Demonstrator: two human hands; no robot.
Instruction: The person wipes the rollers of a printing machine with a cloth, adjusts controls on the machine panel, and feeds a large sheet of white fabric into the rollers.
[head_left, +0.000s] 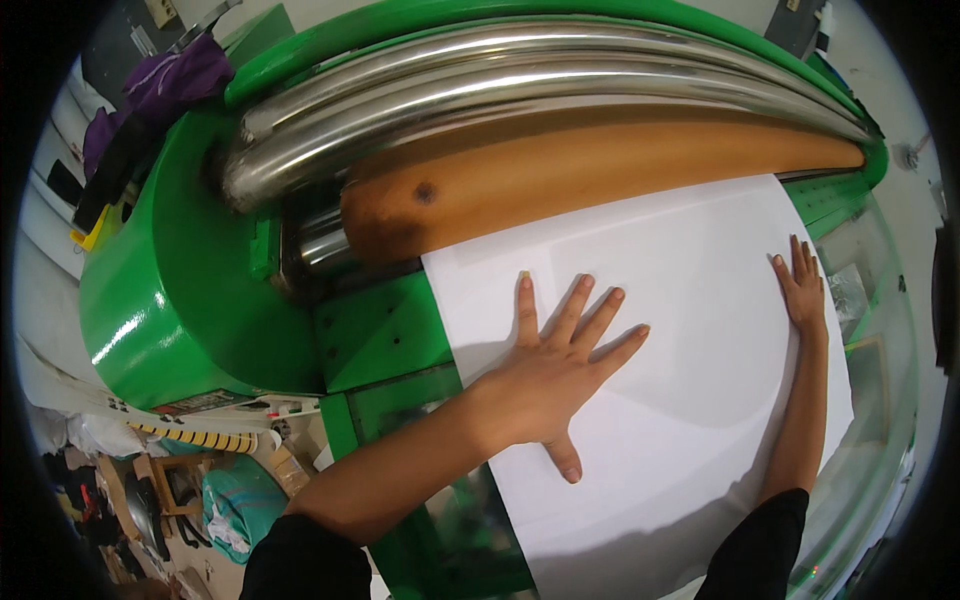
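Note:
A large white sheet (pixel 690 390) lies on the bed of a green machine, its far edge meeting a long brown roller (pixel 600 165). Spread flat on the sheet, left of its middle, is my left hand (pixel 560 370), with fingers wide apart and nothing in them. My right hand (pixel 803 287) rests near the sheet's right edge, fingers stretched out toward the roller and slightly parted. Neither hand grips anything. Soft shadows and faint creases run across the paper-like surface, and its near end passes out of the picture between my black sleeves.
Beyond the brown roller run shiny steel rollers (pixel 540 90) inside a green frame. A rounded green housing (pixel 150 290) bulges at the left, with purple cloth (pixel 175 80) above it. On the floor at lower left stand a teal bag (pixel 240 500) and a wooden stool (pixel 170 480).

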